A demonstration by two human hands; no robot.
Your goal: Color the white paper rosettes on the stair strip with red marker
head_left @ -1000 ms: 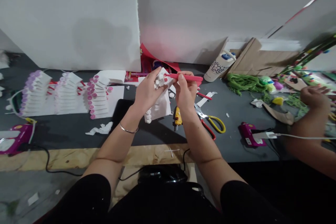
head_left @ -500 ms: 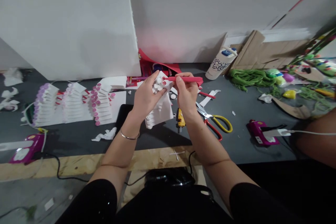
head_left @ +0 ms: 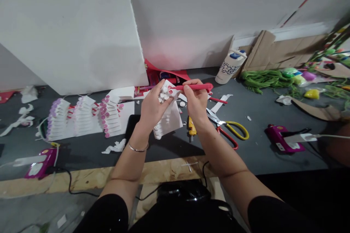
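My left hand (head_left: 151, 107) is closed on a folded white paper piece (head_left: 172, 118) that carries a cluster of small white paper knobs (head_left: 164, 94). My right hand (head_left: 197, 103) grips a red marker pen (head_left: 201, 87), which points left. The pen's tip meets the paper piece near its top, where red marks (head_left: 170, 90) show. Just below my right wrist lie scissors (head_left: 228, 128) with one yellow and one red handle. A yellow tool (head_left: 191, 127), partly hidden by my right hand, lies between the paper and the scissors.
Three fanned paper pieces (head_left: 83, 116) with purple to pink tips stand on the left. A dark flat device (head_left: 131, 125) lies by my left forearm. Behind stand a white tumbler (head_left: 229, 66) and cardboard (head_left: 287, 54). Green yarn (head_left: 264, 80) and a purple power block (head_left: 284, 140) lie right.
The view has shifted, so the table items appear farther right and slightly lower. Both hands keep their holds; the marker tip stays at the red marks on the paper.
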